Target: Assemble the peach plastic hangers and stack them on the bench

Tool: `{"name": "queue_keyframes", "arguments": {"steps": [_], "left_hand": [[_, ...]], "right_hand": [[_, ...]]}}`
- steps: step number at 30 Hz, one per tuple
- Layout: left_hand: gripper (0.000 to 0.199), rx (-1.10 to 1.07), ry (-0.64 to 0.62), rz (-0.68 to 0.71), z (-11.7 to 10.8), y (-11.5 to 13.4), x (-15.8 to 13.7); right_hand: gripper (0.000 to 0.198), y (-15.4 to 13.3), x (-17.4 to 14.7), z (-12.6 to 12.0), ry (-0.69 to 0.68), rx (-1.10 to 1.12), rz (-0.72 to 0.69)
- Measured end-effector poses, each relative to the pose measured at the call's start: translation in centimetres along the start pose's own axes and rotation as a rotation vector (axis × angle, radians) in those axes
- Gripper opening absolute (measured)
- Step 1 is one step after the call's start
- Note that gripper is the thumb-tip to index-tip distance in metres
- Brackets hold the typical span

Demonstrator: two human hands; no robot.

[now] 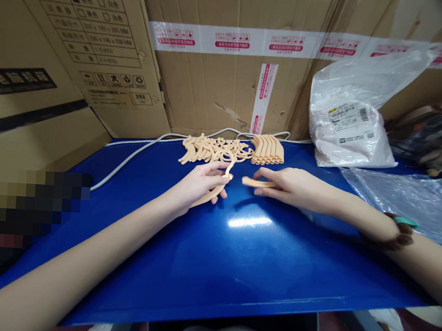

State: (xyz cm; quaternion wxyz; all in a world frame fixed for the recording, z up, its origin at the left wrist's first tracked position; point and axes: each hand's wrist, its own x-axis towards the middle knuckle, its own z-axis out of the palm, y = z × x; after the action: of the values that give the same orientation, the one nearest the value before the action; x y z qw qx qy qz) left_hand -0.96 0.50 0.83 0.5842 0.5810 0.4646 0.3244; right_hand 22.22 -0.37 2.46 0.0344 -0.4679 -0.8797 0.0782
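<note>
Broadly, a glossy blue bench (215,255) fronts taped cardboard boxes (218,85). Behind the bench's middle, a loose heap of peach plastic hooks (214,149) lies beside a neat stack of curved strips (268,149). The left hand (201,184) has its grip closed on one curved hook piece (220,185); the right hand (290,186) pinches a flat strip (255,182). The smooth, thin pieces could slip from the fingers or skid on the slick bench.
</note>
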Motion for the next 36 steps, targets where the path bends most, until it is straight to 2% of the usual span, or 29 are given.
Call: {"name": "queue_keyframes", "arguments": {"steps": [7,13,23,29,36], "left_hand": [[0.04,-0.017,0.097,-0.031,0.5,0.4,-0.1],[0.048,-0.034,0.086,-0.037,0.5,0.3,0.0],[0.036,-0.083,0.143,-0.125,1.2,1.0,-1.1],[0.037,-0.164,0.087,-0.121,1.2,0.7,-0.8],[0.015,-0.203,0.012,-0.099,1.0,0.3,-0.7]], "right_hand": [[0.045,-1.0,-0.2,-0.5,-0.012,-0.015,0.049],[0.057,-0.5,0.0,-0.2,0.034,-0.078,0.044],[0.039,-0.7,0.0,0.3,0.143,-0.123,-0.063],[0.031,-0.4,0.2,0.8,0.096,-0.094,-0.167],[0.036,-0.8,0.2,1.3,0.065,-0.051,-0.234]]}}
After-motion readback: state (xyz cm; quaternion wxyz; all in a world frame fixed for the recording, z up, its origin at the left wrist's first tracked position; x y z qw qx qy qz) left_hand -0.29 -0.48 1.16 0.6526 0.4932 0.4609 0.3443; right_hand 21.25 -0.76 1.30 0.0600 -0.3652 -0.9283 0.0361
